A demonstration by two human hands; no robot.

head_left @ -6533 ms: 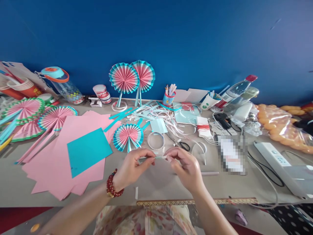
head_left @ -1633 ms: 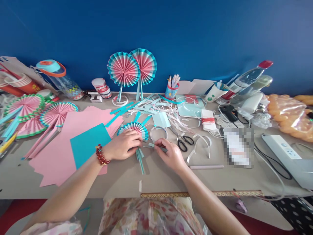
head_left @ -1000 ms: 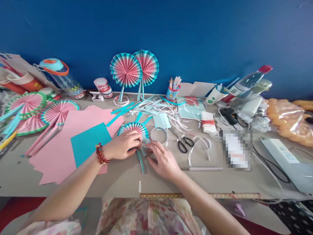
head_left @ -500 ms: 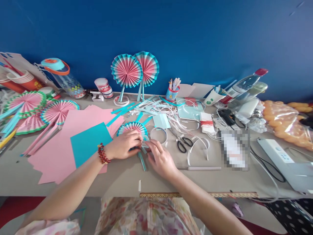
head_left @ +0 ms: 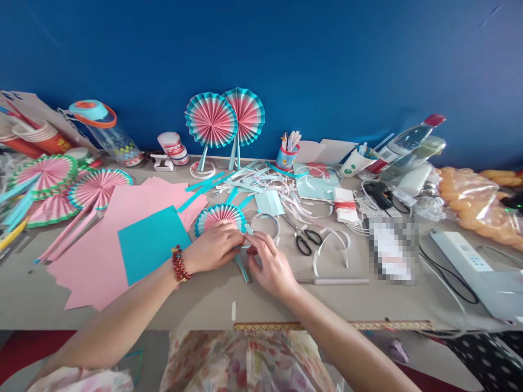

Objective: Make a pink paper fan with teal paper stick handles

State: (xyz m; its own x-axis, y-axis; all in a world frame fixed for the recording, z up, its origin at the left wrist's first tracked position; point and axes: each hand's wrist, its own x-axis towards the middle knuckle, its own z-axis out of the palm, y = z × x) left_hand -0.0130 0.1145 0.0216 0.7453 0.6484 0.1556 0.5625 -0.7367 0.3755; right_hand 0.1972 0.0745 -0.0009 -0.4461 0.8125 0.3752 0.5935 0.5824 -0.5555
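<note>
A pleated paper fan (head_left: 216, 216), pink with a teal and white rim, lies on the table in front of me. My left hand (head_left: 218, 244), a red bead bracelet at its wrist, is closed over the fan's lower edge and the top of its handle (head_left: 241, 267). My right hand (head_left: 269, 264) meets the left fingertips, thumb and fingers bent together at a small pale paper strip (head_left: 249, 230). The fingers partly cover the strip and the place where fan and handle meet.
Pink sheets (head_left: 93, 256) and a teal sheet (head_left: 151, 242) lie to the left. Black-handled scissors (head_left: 304, 242), a roll of clear tape (head_left: 265, 223) and paper scraps (head_left: 253, 179) are beyond my right hand. Finished fans (head_left: 210, 120) lean against the wall; a power strip (head_left: 469, 256) sits right.
My left hand has shifted slightly right, so its fingertips now meet those of my right hand at the small strip. More of the fan's pleats shows.
</note>
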